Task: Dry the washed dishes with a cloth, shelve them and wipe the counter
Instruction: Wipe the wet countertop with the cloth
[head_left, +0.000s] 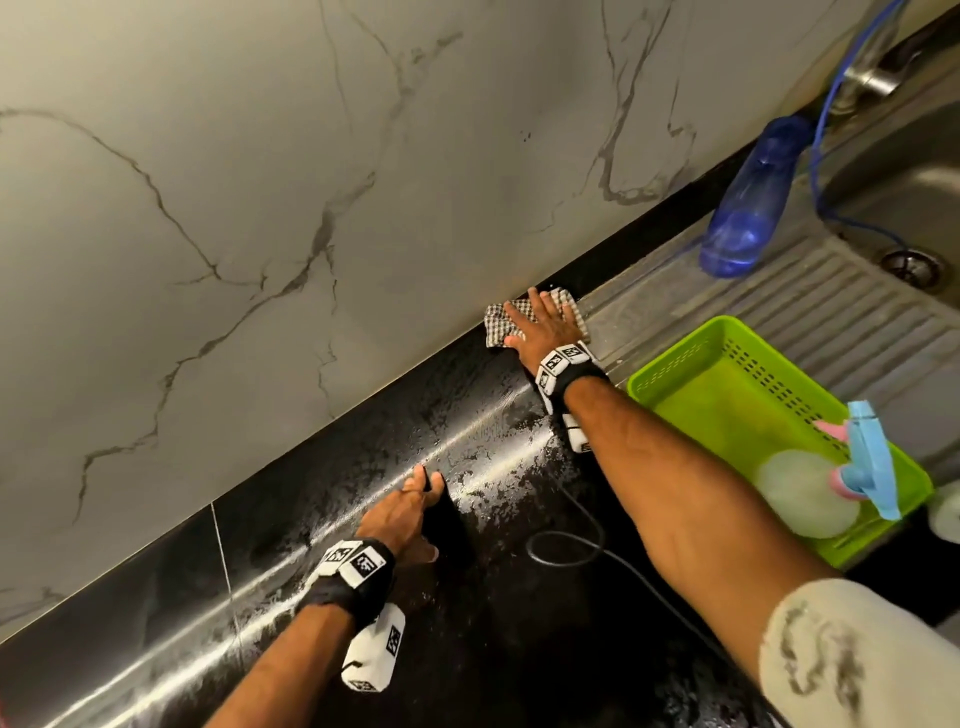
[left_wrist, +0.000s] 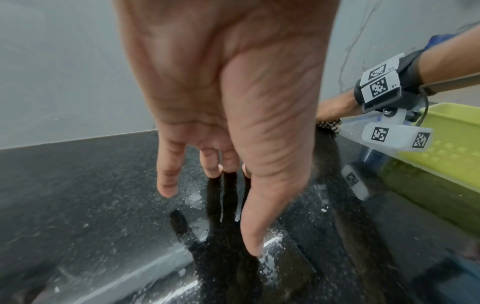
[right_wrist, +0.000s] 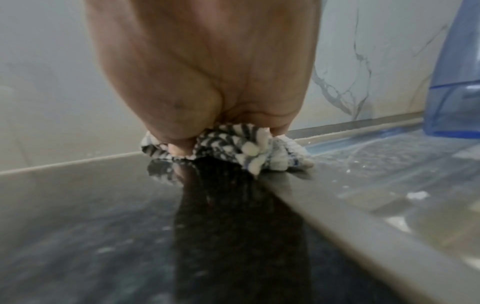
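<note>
Checked cloth (head_left: 535, 322) at the counter's (head_left: 467, 597) back edge, against the wall, at one o'clock of the head view. Right hand (head_left: 545, 327) presses it flat, fingers spread straight; the right wrist view hides them. Left hand (head_left: 410, 512) spread, fingertips (left_wrist: 166, 189) resting on wet counter, holding nothing. Green basket (head_left: 675, 374) at three o'clock.

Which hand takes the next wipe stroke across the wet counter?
Right. The right hand already presses the checked cloth flat on the black counter; the left hand holds nothing, fingertips resting there.

Dim light, counter (head_left: 467, 431) glare, wrist-view blur
</note>
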